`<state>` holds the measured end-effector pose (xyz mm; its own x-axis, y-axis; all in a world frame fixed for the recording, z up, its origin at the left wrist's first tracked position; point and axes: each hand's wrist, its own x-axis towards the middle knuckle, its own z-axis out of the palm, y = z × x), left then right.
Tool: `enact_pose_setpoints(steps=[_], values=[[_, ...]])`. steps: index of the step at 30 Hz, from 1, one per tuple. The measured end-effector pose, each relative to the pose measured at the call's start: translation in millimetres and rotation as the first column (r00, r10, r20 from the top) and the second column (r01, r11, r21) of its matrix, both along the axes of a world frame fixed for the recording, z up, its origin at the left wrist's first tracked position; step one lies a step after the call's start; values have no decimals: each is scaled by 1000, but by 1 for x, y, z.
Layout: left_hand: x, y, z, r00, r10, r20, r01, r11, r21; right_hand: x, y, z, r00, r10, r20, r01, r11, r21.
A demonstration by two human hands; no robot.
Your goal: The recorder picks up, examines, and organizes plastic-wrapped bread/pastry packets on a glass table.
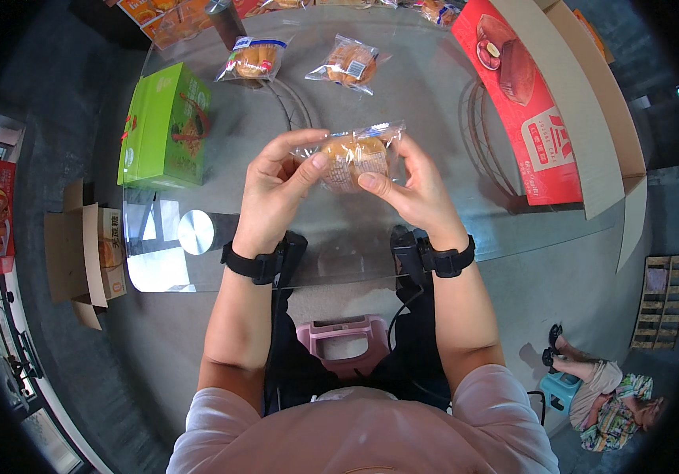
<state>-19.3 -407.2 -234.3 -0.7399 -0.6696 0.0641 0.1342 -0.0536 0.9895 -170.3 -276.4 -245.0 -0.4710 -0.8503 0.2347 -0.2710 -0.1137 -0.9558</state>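
A bread roll in a clear plastic wrapper is held up between my two hands over the glass table. My left hand pinches its left end, thumb on the near face. On the other end, my right hand grips the wrapper with the thumb pressed on the front. Farther away on the glass lie two more wrapped breads: one with a blue-and-white label at the left, and one with a barcode patch nearer the middle.
A green box stands at the table's left. On the right is a large open red carton. A dark cylinder stands at the far left. A round silver disc shows near the left edge. Another person sits at lower right.
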Motion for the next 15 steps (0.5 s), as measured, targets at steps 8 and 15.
enact_pose_setpoints(steps=[8,15], values=[[0,1,0,993,84,-84,-84,996,5,10,-4,2,980,77,184,-62,995,-84],[0,4,-1,994,104,-43,-108,990,-94,4,-7,-5,961,1,278,52,982,-182]])
